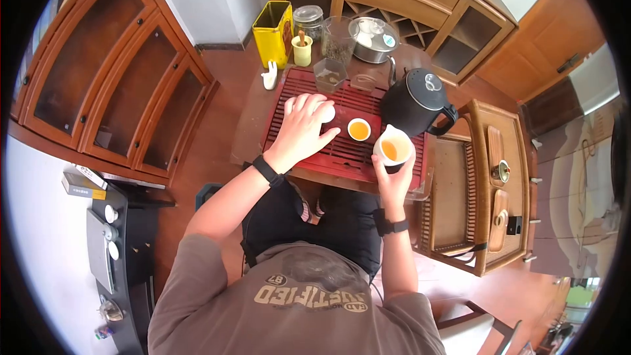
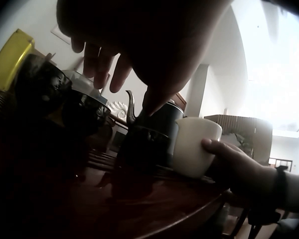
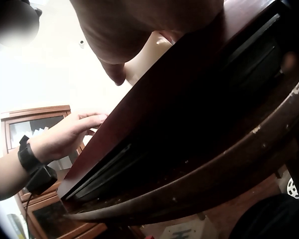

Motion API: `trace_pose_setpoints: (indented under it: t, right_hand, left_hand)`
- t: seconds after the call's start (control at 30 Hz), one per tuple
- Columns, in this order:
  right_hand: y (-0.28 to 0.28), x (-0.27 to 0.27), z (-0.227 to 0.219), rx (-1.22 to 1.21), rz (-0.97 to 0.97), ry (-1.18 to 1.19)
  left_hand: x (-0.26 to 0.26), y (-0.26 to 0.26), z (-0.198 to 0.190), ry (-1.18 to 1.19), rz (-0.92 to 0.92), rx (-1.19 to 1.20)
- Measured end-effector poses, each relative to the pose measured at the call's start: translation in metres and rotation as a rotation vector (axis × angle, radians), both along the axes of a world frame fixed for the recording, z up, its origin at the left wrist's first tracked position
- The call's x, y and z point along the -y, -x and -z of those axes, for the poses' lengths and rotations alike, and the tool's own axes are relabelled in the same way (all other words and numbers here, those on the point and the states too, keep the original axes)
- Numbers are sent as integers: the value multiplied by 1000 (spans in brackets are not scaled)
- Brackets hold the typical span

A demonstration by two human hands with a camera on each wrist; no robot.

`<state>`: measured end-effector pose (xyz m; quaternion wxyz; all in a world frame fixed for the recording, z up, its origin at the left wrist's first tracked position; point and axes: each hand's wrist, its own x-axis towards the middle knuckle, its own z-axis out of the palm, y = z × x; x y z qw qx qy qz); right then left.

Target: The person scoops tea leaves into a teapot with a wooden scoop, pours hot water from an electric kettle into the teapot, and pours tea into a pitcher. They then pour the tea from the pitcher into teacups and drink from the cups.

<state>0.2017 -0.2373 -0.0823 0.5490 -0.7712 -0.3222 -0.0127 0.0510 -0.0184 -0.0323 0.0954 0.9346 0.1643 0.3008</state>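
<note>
Head view has the white pitcher [image 1: 392, 136] near upright, spout toward the tea tray [image 1: 342, 165]'s far edge, clamped by the right hand [image 1: 396, 179], the left hand [image 1: 299, 129] palm-down, grip apart.

head: brt, edges warped | wrist cams: dim fg, soft, bg glare

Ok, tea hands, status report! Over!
Right hand holding white pitcher. Left hand over red tray. Filled cup between hands. Possibly in the way: black kettle close by pitcher.

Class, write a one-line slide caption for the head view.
At a red slatted tray, the right hand holds a white pitcher of amber liquid beside a filled cup.
</note>
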Motion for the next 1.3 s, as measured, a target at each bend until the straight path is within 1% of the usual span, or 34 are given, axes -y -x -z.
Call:
trace_pose_setpoints:
  t: [0.1,0.13,0.23,0.33,0.37,0.5,0.6,0.67,0.83,0.93,1.0,1.07,1.1,1.13,1.23,1.27,1.3]
  right_hand:
    - [0,-1,1,-1,-16,-25]
    - [-1,-1,3,-1,-24,-22]
    - [-2,-1,5,10,-27,-39]
    - [-1,-1,4,-23,-27,-39]
    - [-1,-1,4,0,-20,-33]
    - [-2,0,4,14,-30,-37]
    - [-3,0,7,21,-23,-38]
    - [-3,0,5,19,-24,-34]
    - [-1,1,1,5,-24,-29]
    - [-1,0,2,22,-11,-22]
    - [-2,1,3,27,-10,-13]
    - [-2,1,3,12,-2,-8]
    - [-3,1,3,19,-1,-2]
    - [-3,2,4,26,1,4]
    - [-4,2,7,54,7,0]
    - [-4,3,7,49,12,-5]
    - [-5,3,5,51,7,-4]
  left_hand:
    - [14,-10,1,-16,25,-26]
    - [15,-16,8,-42,47,-28]
    - [22,-28,10,-95,40,-62]
    - [28,-36,3,-47,39,-108]
    - [29,-39,5,-62,41,-79]
    - [32,-44,11,-56,45,-112]
    - [32,-46,17,-93,31,-47]
    - [32,-47,19,-41,20,-90]
    - [32,-48,19,2,22,-79]
    - [29,-47,13,46,22,-43]
    - [27,-43,2,76,23,-19]
    - [21,-42,-9,168,42,69]
    - [16,-41,-13,167,40,119]
    - [11,-39,-17,205,33,124]
    - [-7,-33,-36,193,24,152]
    - [-13,-31,-45,276,25,134]
    - [-25,-29,-51,433,8,109]
